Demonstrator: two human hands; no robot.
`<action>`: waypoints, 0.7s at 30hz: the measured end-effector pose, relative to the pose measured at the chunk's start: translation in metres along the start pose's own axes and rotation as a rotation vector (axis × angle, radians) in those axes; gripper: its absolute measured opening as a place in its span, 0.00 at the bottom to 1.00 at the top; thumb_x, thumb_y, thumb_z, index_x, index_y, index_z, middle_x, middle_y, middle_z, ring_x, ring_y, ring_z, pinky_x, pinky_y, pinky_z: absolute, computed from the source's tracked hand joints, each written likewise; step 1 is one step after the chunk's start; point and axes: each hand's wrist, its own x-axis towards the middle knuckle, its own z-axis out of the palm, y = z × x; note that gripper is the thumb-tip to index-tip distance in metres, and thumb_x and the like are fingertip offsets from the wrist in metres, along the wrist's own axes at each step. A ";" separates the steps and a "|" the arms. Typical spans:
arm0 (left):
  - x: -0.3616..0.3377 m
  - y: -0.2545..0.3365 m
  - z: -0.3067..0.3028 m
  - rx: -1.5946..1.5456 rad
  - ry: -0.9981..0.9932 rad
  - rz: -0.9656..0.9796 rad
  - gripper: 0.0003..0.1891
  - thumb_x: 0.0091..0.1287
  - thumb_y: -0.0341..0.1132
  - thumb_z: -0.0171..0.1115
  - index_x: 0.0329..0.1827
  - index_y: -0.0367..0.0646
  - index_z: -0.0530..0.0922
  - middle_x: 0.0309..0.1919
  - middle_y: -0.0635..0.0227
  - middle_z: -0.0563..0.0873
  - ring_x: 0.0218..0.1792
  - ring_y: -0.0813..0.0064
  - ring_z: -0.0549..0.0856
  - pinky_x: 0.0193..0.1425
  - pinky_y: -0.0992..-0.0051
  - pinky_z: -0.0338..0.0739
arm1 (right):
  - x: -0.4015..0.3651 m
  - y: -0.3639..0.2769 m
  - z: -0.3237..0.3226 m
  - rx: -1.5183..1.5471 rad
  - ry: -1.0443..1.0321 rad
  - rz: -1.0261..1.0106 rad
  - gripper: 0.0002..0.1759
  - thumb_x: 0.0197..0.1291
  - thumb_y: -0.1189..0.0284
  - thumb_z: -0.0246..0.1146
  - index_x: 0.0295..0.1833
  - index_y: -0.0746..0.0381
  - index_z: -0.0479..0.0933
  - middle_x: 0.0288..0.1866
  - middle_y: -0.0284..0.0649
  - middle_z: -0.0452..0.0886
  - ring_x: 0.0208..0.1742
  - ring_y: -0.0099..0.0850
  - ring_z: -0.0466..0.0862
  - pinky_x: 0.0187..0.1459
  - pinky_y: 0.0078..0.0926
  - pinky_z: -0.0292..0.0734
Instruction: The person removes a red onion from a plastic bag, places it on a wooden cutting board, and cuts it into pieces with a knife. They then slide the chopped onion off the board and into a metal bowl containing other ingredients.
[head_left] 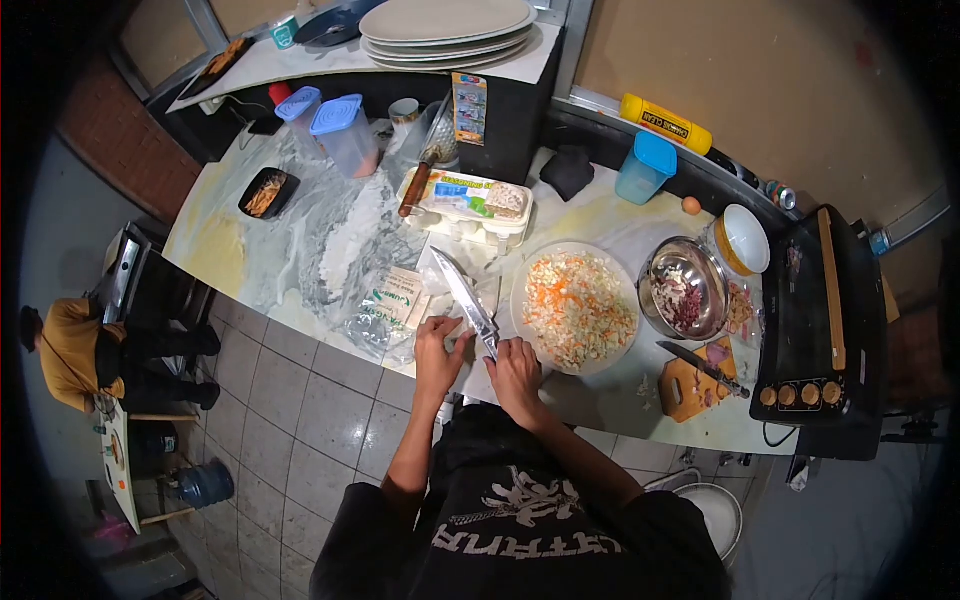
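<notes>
A large knife point(462, 290) points away from me over the counter, its blade toward the egg carton point(470, 208). My right hand point(515, 380) is closed around its handle end. Left of the handle, my left hand point(438, 355) has its fingers bent near a clear plastic packet point(378, 328) and a paper label point(405, 285); what it holds, if anything, is too small to make out. Just right of the knife sits a plate heaped with chopped white and orange vegetables point(580, 310). Beyond it is a metal bowl point(685, 290) with chopped purple and white pieces.
At the right, a second knife point(700, 367) lies across a wooden board point(690, 390), beside a black oven point(822, 340). Plates point(445, 50) are stacked on the raised shelf. Lidded containers point(345, 140) stand at the back left. Another person point(80, 355) stands at the far left.
</notes>
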 end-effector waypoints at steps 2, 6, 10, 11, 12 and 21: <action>-0.001 0.000 0.002 0.010 -0.012 0.005 0.13 0.56 0.32 0.71 0.44 0.38 0.86 0.40 0.53 0.83 0.43 0.52 0.81 0.50 0.62 0.75 | 0.000 -0.004 -0.013 0.045 -0.054 0.000 0.17 0.52 0.67 0.71 0.41 0.64 0.74 0.40 0.45 0.74 0.45 0.44 0.76 0.46 0.40 0.72; 0.005 0.012 -0.005 -0.056 -0.072 -0.049 0.12 0.56 0.31 0.71 0.43 0.38 0.86 0.38 0.53 0.84 0.41 0.55 0.83 0.48 0.63 0.76 | 0.000 -0.004 -0.031 0.061 -0.040 0.072 0.17 0.52 0.68 0.70 0.42 0.65 0.74 0.39 0.46 0.73 0.45 0.44 0.76 0.46 0.40 0.72; 0.024 0.042 -0.031 -0.219 -0.086 -0.005 0.08 0.58 0.24 0.69 0.40 0.36 0.86 0.36 0.56 0.87 0.39 0.65 0.85 0.45 0.72 0.77 | 0.006 0.025 -0.066 0.225 0.102 -0.028 0.15 0.52 0.67 0.70 0.40 0.63 0.75 0.37 0.44 0.73 0.44 0.45 0.75 0.49 0.41 0.69; 0.030 0.051 -0.040 -0.236 -0.103 0.031 0.08 0.58 0.24 0.69 0.40 0.35 0.86 0.37 0.57 0.87 0.40 0.66 0.85 0.46 0.72 0.77 | 0.008 0.032 -0.091 0.330 0.042 -0.060 0.15 0.53 0.67 0.70 0.43 0.63 0.76 0.38 0.45 0.74 0.44 0.45 0.75 0.50 0.42 0.68; 0.037 0.063 -0.048 -0.252 -0.118 0.070 0.07 0.59 0.25 0.69 0.40 0.35 0.86 0.39 0.58 0.86 0.41 0.67 0.85 0.48 0.73 0.76 | 0.012 0.039 -0.117 0.437 -0.012 -0.093 0.16 0.54 0.68 0.69 0.45 0.63 0.76 0.39 0.46 0.75 0.45 0.44 0.76 0.51 0.43 0.68; 0.058 0.138 0.001 -1.701 -1.309 0.340 0.22 0.61 0.41 0.67 0.47 0.27 0.82 0.46 0.35 0.82 0.52 0.44 0.82 0.56 0.57 0.75 | -0.035 0.108 -0.243 1.347 -0.304 -0.119 0.15 0.65 0.67 0.61 0.49 0.67 0.78 0.49 0.47 0.81 0.54 0.40 0.80 0.57 0.37 0.73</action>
